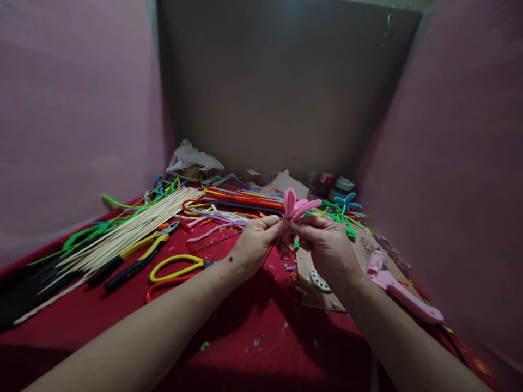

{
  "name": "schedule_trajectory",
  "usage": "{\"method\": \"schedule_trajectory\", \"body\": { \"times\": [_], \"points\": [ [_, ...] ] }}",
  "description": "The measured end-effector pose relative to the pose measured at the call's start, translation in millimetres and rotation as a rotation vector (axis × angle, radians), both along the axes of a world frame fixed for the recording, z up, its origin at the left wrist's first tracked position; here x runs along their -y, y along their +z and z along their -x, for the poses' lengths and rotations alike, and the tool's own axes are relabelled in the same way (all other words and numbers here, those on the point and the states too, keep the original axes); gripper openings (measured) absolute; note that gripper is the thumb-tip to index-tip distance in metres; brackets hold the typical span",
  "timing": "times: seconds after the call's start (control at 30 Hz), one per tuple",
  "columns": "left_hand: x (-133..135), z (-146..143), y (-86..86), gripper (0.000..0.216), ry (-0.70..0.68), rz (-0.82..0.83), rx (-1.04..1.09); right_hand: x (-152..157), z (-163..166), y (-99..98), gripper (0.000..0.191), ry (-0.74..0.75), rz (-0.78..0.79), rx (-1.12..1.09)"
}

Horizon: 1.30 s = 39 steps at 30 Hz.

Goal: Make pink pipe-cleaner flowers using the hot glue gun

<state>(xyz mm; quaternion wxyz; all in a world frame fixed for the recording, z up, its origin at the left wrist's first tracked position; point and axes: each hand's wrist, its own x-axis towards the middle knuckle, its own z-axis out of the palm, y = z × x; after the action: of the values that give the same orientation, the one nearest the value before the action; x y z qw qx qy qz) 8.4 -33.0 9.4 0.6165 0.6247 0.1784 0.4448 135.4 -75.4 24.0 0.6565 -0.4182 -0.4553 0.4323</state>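
A pink pipe-cleaner flower [297,207] with looped petals is held up above the red table [253,326]. My left hand [257,239] pinches it just below the petals, fingers closed. My right hand [322,242] grips the same spot from the right, fingers closed. A thin dark stem runs down from the flower between the hands.
A bundle of wooden skewers [134,228], pliers [139,256] and yellow-handled scissors [175,269] lie at the left. Coloured pipe cleaners [241,201] spread behind. A pink glue gun [400,291], a cardboard piece [322,296], a blue flower [347,202] and small jars [333,185] are at the right.
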Motion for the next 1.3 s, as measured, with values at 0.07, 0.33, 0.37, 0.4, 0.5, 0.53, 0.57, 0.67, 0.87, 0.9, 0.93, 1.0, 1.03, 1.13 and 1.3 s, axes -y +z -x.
{"method": "schedule_trajectory", "body": {
  "times": [0.07, 0.33, 0.37, 0.4, 0.5, 0.53, 0.57, 0.67, 0.87, 0.9, 0.93, 1.0, 1.03, 1.13, 1.3],
  "points": [
    [-4, 1, -2.1, 0.032, -0.065, 0.022, 0.017, -1, -2, -0.5, 0.013, 0.003, 0.01, 0.012],
    [-14, 8, -0.5, 0.024, -0.285, 0.257, -0.034, 1, -3, 1.2, 0.004, -0.036, -0.079, 0.144],
    [-14, 9, 0.2, 0.024, -0.299, 0.276, -0.04, 1, -3, 0.6, 0.003, -0.028, -0.088, 0.149],
    [-14, 10, 0.8, 0.024, -0.313, 0.294, -0.045, 0, -4, -0.1, 0.004, -0.017, -0.094, 0.149],
    [-14, 12, 1.9, 0.026, -0.347, 0.331, -0.06, -2, -8, -0.8, 0.006, 0.046, -0.069, 0.126],
    [-14, 12, 2.1, 0.027, -0.355, 0.338, -0.069, -3, -10, -0.6, 0.007, 0.076, -0.049, 0.115],
    [-14, 13, 2.3, 0.028, -0.361, 0.342, -0.077, -4, -12, -0.4, 0.008, 0.113, -0.025, 0.103],
    [-13, 14, 3.4, 0.029, -0.398, 0.344, -0.099, -4, -16, 0.4, 0.009, 0.251, 0.042, 0.059],
    [-9, 13, 7.8, 0.029, -0.457, 0.382, -0.101, -1, -13, -0.3, 0.01, 0.36, 0.102, -0.048],
    [-9, 13, 8.0, 0.028, -0.472, 0.405, -0.098, 0, -12, -0.4, 0.01, 0.353, 0.109, -0.065],
    [-9, 13, 7.9, 0.027, -0.487, 0.43, -0.095, 1, -10, -0.5, 0.011, 0.347, 0.114, -0.074],
    [-10, 13, 7.2, 0.023, -0.51, 0.475, -0.086, 2, -8, -0.3, 0.011, 0.336, 0.101, -0.077],
    [-10, 13, 6.7, 0.022, -0.518, 0.489, -0.08, 3, -6, -0.2, 0.011, 0.332, 0.084, -0.076],
    [-10, 13, 6.0, 0.022, -0.515, 0.482, -0.044, 3, -3, -0.4, 0.009, 0.29, 0.044, -0.097],
    [-8, 13, 7.8, 0.021, -0.402, 0.31, -0.017, 1, 0, -4.3, 0.012, 0.179, 0.021, -0.207]
  ]
}}
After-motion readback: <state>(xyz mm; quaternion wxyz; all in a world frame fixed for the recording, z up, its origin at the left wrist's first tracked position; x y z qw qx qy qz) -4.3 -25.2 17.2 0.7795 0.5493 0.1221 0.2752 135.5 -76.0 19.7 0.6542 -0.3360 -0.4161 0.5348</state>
